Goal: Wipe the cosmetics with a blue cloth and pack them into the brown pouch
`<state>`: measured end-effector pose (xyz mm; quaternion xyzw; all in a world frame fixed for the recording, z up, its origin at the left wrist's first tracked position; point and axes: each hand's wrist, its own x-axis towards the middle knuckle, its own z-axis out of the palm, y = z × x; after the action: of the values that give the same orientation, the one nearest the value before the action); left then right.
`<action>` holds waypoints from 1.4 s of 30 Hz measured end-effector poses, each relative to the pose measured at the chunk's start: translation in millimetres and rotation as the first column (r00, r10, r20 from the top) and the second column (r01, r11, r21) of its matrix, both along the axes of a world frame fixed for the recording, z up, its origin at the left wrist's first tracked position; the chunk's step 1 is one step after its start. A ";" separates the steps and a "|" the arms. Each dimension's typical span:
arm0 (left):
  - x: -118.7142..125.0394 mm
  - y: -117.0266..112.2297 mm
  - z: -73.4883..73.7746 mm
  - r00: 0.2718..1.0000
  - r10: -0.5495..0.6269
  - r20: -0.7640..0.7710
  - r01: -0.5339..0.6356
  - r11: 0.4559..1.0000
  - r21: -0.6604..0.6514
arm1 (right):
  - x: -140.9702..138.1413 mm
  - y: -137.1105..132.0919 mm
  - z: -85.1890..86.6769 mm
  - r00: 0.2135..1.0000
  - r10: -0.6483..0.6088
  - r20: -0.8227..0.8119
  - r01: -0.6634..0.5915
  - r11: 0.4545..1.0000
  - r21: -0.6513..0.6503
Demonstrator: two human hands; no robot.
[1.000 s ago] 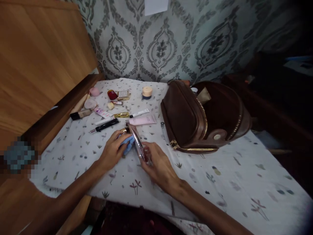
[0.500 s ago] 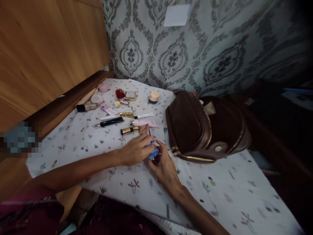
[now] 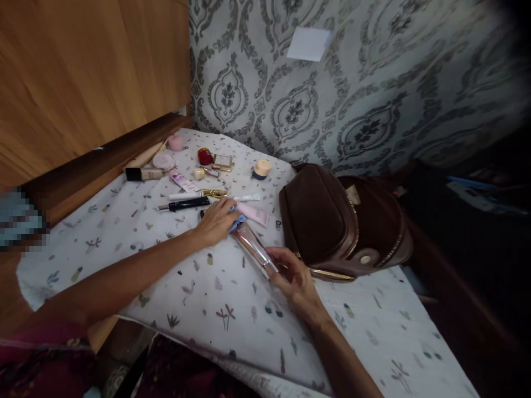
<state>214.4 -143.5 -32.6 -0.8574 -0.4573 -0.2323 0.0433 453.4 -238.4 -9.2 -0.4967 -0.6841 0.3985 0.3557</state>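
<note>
My right hand [image 3: 295, 279] grips the lower end of a shiny rose-coloured cosmetic tube [image 3: 251, 243], thumb and fingers around it. The tube slants over the cloth-covered surface, its far end up and to the left. At that far end, my left hand [image 3: 216, 222] is closed on a small blue cloth [image 3: 238, 220], which touches the tube. Close by the left fingers lies a pale pink tube [image 3: 254, 214]. A black pen-like cosmetic [image 3: 188, 204] rests left of that hand. Part of a dark-ended item is covered by the left hand.
To the right stands a brown bag [image 3: 317, 215] with gold zips. Further back are a red jar [image 3: 204, 156], a glittery compact [image 3: 223, 161], a cream-lidded jar [image 3: 261, 168] and a foundation bottle [image 3: 145, 174]. A wooden cabinet [image 3: 95, 72] borders the left.
My left hand has moved up and left with the blue cloth. My right hand has shifted down and right, and the rose-coloured tube now shows along its length between them.
</note>
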 end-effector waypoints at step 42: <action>-32.6 -12.7 56.9 0.967 -0.211 -0.139 0.176 0.957 -0.229 | -14.4 -7.0 -8.0 0.897 -0.015 0.442 -0.185 0.895 0.406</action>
<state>181.8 -156.2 24.3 -0.9138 -0.3880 -0.1143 -0.0354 439.0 -245.5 -17.2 -0.4485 -0.8393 0.1292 0.2787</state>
